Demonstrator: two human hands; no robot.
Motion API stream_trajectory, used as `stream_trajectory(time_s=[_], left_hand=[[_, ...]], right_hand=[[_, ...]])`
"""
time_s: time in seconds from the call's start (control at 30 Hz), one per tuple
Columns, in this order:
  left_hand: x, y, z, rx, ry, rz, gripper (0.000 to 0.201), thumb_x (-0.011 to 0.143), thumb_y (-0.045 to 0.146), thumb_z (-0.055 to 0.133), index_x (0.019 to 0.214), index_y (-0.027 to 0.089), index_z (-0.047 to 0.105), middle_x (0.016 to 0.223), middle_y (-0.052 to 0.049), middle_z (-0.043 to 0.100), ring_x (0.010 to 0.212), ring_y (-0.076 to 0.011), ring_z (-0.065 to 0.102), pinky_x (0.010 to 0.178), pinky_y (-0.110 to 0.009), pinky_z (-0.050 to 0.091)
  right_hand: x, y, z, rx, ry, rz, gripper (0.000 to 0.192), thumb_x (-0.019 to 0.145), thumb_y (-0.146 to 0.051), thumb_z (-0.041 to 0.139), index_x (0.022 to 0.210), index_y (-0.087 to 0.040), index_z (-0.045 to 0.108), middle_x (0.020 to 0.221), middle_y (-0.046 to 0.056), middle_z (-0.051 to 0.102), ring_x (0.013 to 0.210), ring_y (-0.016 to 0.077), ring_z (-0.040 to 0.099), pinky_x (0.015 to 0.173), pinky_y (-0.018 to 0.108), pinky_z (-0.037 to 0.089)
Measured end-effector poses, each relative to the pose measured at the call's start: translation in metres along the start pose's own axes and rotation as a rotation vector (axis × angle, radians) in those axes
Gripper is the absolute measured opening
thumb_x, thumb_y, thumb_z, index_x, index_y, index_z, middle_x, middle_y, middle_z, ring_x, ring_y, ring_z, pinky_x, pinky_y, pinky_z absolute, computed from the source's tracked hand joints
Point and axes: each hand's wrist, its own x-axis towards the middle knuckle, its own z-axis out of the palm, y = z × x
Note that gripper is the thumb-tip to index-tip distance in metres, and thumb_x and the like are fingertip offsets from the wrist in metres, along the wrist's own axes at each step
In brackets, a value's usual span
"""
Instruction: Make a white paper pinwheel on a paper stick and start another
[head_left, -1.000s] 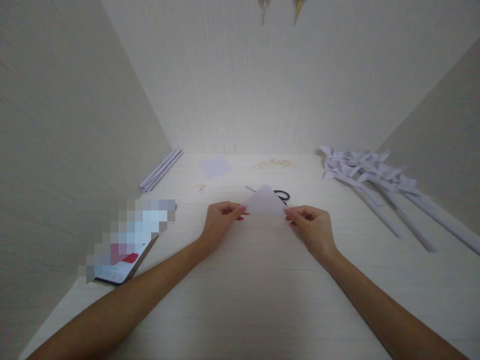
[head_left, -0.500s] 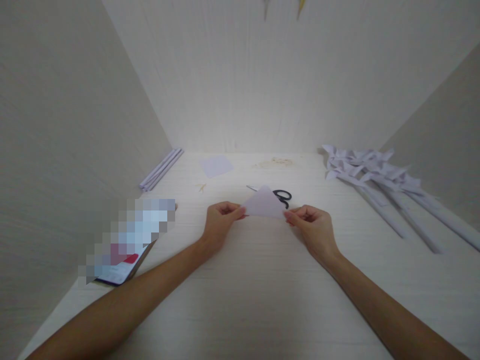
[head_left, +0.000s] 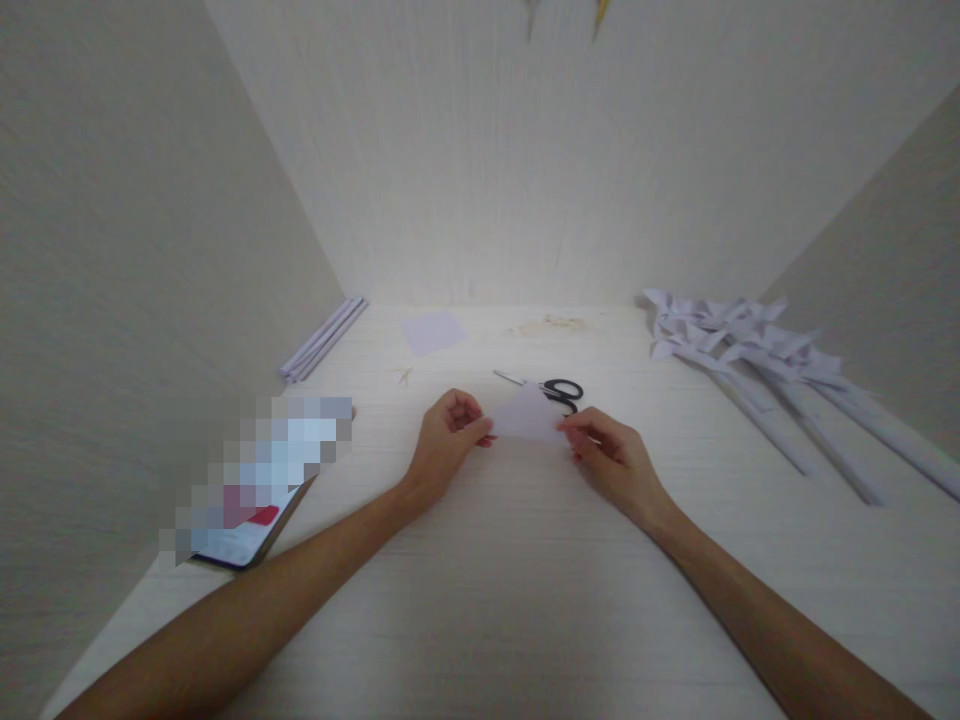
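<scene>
Between my hands, above the table, is a small piece of white paper (head_left: pixel 525 417) folded to a triangle, its peak pointing away from me. My left hand (head_left: pixel 454 430) pinches its left corner between thumb and fingers. At the right corner, the fingertips of my right hand (head_left: pixel 606 442) close on the paper. Black-handled scissors (head_left: pixel 564 388) lie just behind it, partly covered by the paper, with the blades toward the left.
A square paper sheet (head_left: pixel 433 333) and tan scraps (head_left: pixel 559 325) lie at the back. Rolled paper sticks (head_left: pixel 324 340) rest at the left wall, a phone (head_left: pixel 255 510) in front of them. Several paper pinwheels (head_left: pixel 739 335) on sticks are piled at right.
The paper triangle has tilted and its peak sits lower, showing more of the scissors. My right fingers have shifted slightly left along its corner; the left fingers have lifted a little.
</scene>
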Motion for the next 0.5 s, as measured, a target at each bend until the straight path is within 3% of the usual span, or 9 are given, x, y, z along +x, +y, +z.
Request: stream_trajectory(time_s=[0.1,0.23,0.4,0.5], left_hand=[[0.001,-0.001,-0.001,0.020,-0.068,0.024,0.015,0.062,0.014,0.057,0.077,0.015,0.060,0.060,0.005,0.051,0.052,-0.0066,0.054,0.047,-0.018,0.046],[0.003,-0.004,-0.004,0.057,-0.096,0.003,0.011,0.065,0.016,0.056,0.069,0.014,0.065,0.066,0.001,0.055,0.055,-0.0062,0.053,0.050,-0.017,0.046],[0.002,-0.001,-0.003,0.090,-0.144,0.031,0.021,0.058,0.021,0.066,0.078,0.014,0.065,0.069,0.001,0.057,0.054,-0.0058,0.052,0.051,-0.018,0.045],[-0.001,0.001,-0.002,0.134,-0.175,0.062,0.019,0.057,0.024,0.067,0.073,0.014,0.064,0.062,0.002,0.054,0.048,-0.0048,0.047,0.044,-0.018,0.040]], right_hand=[[0.001,0.003,-0.002,-0.098,-0.033,-0.070,0.013,0.074,-0.021,0.051,0.080,-0.019,0.062,0.075,0.003,0.053,0.064,0.0118,0.050,0.052,0.023,0.042],[0.002,0.006,-0.002,-0.052,-0.037,-0.146,0.021,0.066,-0.017,0.061,0.087,-0.022,0.062,0.086,0.004,0.054,0.078,0.0149,0.053,0.059,0.025,0.045],[0.000,-0.003,-0.003,-0.099,0.072,-0.196,0.012,0.068,-0.016,0.060,0.078,-0.021,0.065,0.074,0.003,0.058,0.068,0.0135,0.053,0.056,0.025,0.041],[-0.001,-0.008,-0.004,-0.058,0.127,-0.130,0.006,0.068,-0.020,0.061,0.062,-0.018,0.061,0.060,0.000,0.053,0.056,0.0108,0.047,0.048,0.023,0.035]])
